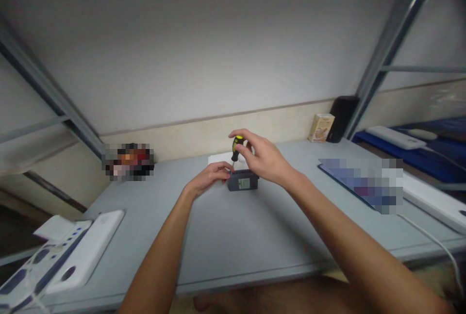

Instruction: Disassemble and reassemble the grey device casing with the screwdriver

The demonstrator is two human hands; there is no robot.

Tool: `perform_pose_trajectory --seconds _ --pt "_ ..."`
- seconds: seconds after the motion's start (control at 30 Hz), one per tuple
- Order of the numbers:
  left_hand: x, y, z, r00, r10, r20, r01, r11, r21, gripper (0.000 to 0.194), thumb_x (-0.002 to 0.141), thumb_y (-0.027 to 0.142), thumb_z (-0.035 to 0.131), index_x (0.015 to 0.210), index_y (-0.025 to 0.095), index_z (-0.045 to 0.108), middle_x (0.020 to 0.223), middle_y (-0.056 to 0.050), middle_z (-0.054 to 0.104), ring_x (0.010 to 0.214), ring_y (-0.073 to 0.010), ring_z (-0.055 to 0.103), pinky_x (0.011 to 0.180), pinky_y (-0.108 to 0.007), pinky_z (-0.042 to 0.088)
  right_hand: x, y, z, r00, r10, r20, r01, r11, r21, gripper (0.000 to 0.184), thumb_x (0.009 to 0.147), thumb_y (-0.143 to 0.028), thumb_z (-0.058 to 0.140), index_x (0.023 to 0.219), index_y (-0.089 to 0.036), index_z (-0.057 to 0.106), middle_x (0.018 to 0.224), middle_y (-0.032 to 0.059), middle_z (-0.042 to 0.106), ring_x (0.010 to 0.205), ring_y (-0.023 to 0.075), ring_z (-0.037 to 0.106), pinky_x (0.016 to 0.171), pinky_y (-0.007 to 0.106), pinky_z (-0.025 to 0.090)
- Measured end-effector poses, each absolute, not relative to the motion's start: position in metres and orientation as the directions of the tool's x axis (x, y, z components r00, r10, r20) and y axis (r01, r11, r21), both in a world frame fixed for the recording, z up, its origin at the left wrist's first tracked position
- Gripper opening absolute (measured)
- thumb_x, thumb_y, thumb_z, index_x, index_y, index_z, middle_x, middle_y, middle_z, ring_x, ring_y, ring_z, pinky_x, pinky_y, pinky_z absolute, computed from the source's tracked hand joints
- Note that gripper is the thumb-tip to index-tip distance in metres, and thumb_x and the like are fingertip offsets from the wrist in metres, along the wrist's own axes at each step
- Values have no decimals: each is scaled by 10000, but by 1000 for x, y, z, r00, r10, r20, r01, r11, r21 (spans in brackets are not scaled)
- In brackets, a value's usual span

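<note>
Two hands: right (260, 154) curled round screwdriver (236, 149); left (209, 177) half-open against grey box (242, 181), contents hidden.

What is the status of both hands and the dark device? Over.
Right hand holds screwdriver, tip down at top of dark device. Left hand at device's left end. Its fingertips close to screwdriver shaft, possibly in the way.

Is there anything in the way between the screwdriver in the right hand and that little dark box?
Nothing visible. The right hand holds the screwdriver upright, its shaft reaching down to the box's top. The left hand's fingertips are close beside it.
</note>
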State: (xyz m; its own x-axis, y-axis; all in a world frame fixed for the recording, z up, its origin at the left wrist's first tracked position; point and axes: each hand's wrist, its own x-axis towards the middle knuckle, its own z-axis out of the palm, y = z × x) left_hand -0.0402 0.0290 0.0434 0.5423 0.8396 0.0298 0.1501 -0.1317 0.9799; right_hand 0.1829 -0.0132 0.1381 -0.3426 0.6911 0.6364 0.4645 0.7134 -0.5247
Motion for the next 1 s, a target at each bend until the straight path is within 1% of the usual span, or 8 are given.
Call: perform_pose_trajectory --seconds 0.13,0.2,0.3,0.37,0.43,0.57,0.77,1.0 --pt "-33 28 42 520 853 50 155 -152 976 244 749 276 665 971 175 672 840 -23 624 745 -161 545 679 -265 398 202 4 109 -5 794 608 465 540 -702 286 919 -516 630 964 -236 660 669 -5 610 598 154 530 577 275 375" --pt "-31 26 43 530 845 67 144 -168 975 231 766 259 658 986 188 657 826 -3 610 718 -140 527 667 -251 385 211 15 89 195 819 540 280 481 -831 355 912 -562 609 993 -217 638 661 -2 599 584 151 516 548 269 370" --pt "-36 24 47 555 830 66 137 -169 976 270 788 263 679 1049 206 643 904 0 623 703 -116 517 652 -237 384 219 28 58 284 897 338 67 333 -940 473 863 -629 627 1058 -198 632 710 26 680 533 132 484 507 263 349" --pt "-45 26 50 532 845 55 163 -166 973 313 816 309 682 1108 207 633 910 -8 632 696 -116 524 645 -236 396 219 33 39 198 947 252 42 249 -968 513 805 -629 690 1072 -193 639 735 38 716 515 124 478 502 262 356" --pt "-56 33 48 419 904 80 252 -200 947 291 869 370 628 1095 187 639 812 -6 620 668 -125 525 623 -238 400 216 35 24 74 972 222 19 221 -975 501 760 -597 742 1042 -194 642 782 52 743 576 143 561 551 271 415" --pt "-77 50 32 99 949 300 591 -299 749 253 907 353 515 912 158 676 746 -14 615 685 -155 543 664 -268 424 207 35 9 -118 975 189 -75 181 -981 458 744 -533 776 1025 -206 623 899 68 774 747 193 689 656 300 498" --pt "-85 57 12 185 922 340 702 -366 611 159 821 236 613 886 177 746 774 -23 612 751 -182 554 759 -294 436 206 39 5 -202 959 197 -85 183 -979 417 791 -494 758 1056 -203 620 948 69 779 758 185 706 669 296 518" --pt "-82 54 12 287 901 324 826 -404 393 181 879 207 591 979 196 742 863 -43 596 821 -196 592 805 -305 459 206 41 4 -225 963 146 -88 129 -988 428 763 -492 775 1036 -201 619 927 54 779 728 172 701 657 284 521"
